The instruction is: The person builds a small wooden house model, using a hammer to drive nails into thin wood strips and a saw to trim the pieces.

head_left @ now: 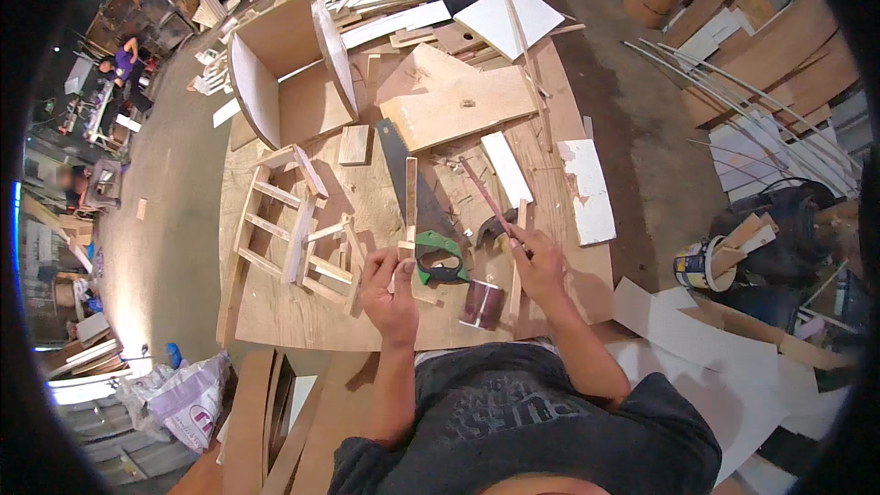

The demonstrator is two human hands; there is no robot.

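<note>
My left hand (390, 298) is closed around the lower end of a small frame of narrow wooden strips (411, 197), which points away from me. My right hand (541, 266) grips a thin reddish stick (480, 185), its far end angled to the left; its exact kind is unclear. Between the hands lies a handsaw with a green handle (441, 257), its blade running away under the frame. A dark red container (482, 303) is close to the table's near edge. Beside my right hand is a dark curved object (495, 228), partly hidden.
Ladder-like wooden frames (275, 220) lie on the worktable (302, 325) at left. Behind them stands an open wooden cabinet (293, 73). Boards (467, 101) and offcuts crowd the far side. A bucket of scraps (704, 266) stands at right. Another person (124, 64) is far left.
</note>
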